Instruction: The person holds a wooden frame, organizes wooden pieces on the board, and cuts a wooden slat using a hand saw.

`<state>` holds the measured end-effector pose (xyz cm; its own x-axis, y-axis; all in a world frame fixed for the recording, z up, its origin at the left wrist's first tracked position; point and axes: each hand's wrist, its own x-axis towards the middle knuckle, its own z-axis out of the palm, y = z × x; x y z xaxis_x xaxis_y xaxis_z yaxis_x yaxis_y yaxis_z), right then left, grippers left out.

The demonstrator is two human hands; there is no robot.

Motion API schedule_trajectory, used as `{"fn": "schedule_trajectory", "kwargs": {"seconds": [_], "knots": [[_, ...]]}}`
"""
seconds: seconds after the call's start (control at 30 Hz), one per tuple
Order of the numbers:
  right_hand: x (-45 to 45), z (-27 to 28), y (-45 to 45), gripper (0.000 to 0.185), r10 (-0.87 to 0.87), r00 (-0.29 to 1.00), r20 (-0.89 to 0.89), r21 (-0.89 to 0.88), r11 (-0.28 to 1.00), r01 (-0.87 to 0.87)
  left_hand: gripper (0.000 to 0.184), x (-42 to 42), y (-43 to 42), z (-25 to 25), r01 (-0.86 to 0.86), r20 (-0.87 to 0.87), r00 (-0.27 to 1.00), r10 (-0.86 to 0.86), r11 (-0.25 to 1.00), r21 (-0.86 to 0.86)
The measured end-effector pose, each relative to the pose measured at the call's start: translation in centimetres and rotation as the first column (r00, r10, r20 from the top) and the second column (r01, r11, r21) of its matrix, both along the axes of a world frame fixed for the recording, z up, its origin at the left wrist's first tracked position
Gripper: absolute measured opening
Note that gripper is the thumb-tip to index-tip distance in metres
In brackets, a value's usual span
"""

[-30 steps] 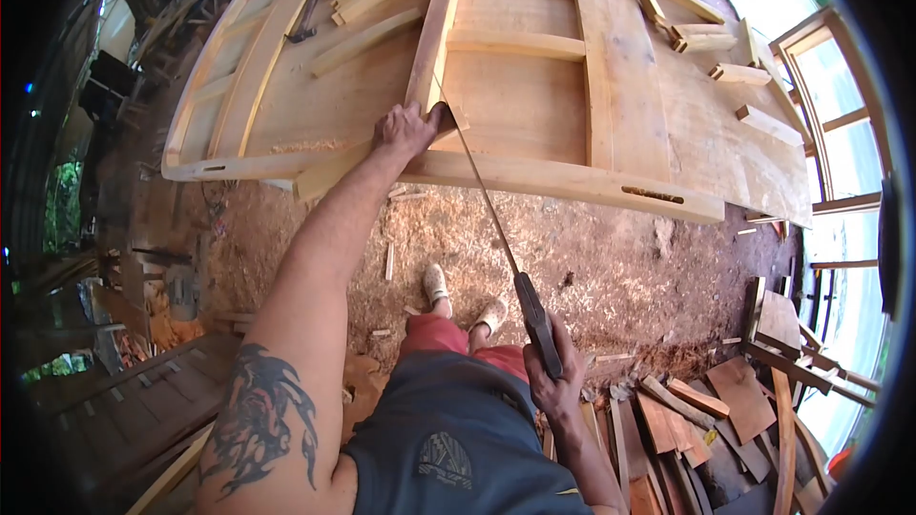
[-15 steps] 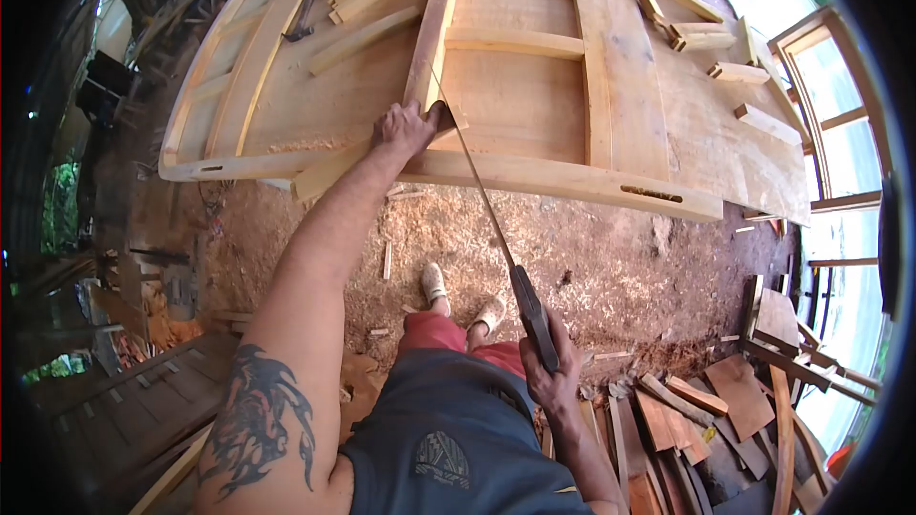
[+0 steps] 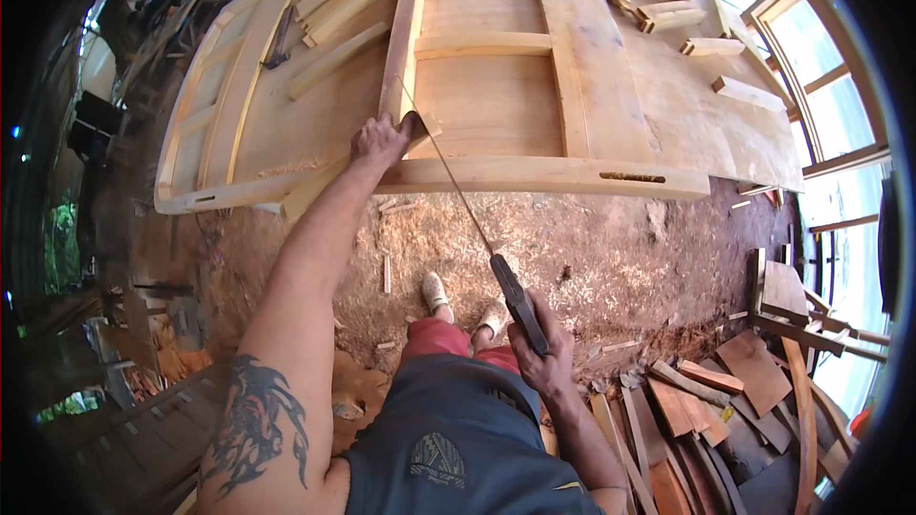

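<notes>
My right hand (image 3: 546, 348) is closed around the dark handle of a handsaw (image 3: 520, 305). Its thin blade (image 3: 460, 189) slants forward and left, its far part lying by the wooden piece near my left hand. My left hand (image 3: 382, 140) presses down with fingers wrapped over a short wooden piece (image 3: 427, 124), at the near end of a long rail (image 3: 407, 29). Under my left forearm a pale board (image 3: 303, 198) sticks out past the front edge. The exact contact between blade and wood is too small to make out.
A framed wooden panel (image 3: 487, 114) lies before me, its front rail (image 3: 563, 175) slotted near the right end. Loose sticks (image 3: 353, 2) and a hammer-like tool (image 3: 279, 46) rest on it. Sawdust covers the ground (image 3: 458, 229); offcuts (image 3: 706, 401) pile at lower right.
The view has turned slightly, so the panel sits farther left. The saw handle and my right hand have shifted a little forward and left. My left hand keeps its hold.
</notes>
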<state>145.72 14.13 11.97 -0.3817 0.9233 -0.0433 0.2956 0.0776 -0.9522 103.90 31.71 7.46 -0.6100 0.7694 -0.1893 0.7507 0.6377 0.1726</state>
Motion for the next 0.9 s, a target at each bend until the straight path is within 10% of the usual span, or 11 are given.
{"fn": "schedule_trajectory", "kwargs": {"seconds": [0.2, 0.4, 0.9], "knots": [[0.5, 0.6, -0.1, 0.057, 0.021, 0.999, -0.031, -0.108, 0.994, -0.024, 0.072, -1.4, -0.9, 0.0, 0.112, 0.076, 0.991, -0.114, 0.993, 0.026], [1.2, 0.4, 0.0, 0.061, 0.016, 0.998, -0.061, -0.097, 0.995, -0.022, 0.073, -2.3, -4.3, -2.4, 0.538, -0.315, 0.839, -0.443, 0.760, 0.365], [8.9, 2.0, -0.7, 0.053, -0.447, 0.894, -0.019, 0.117, 0.887, 0.446, 0.079, 14.9, 13.3, 6.1, 0.752, -0.135, 0.588, -0.797, 0.477, 0.455]]}}
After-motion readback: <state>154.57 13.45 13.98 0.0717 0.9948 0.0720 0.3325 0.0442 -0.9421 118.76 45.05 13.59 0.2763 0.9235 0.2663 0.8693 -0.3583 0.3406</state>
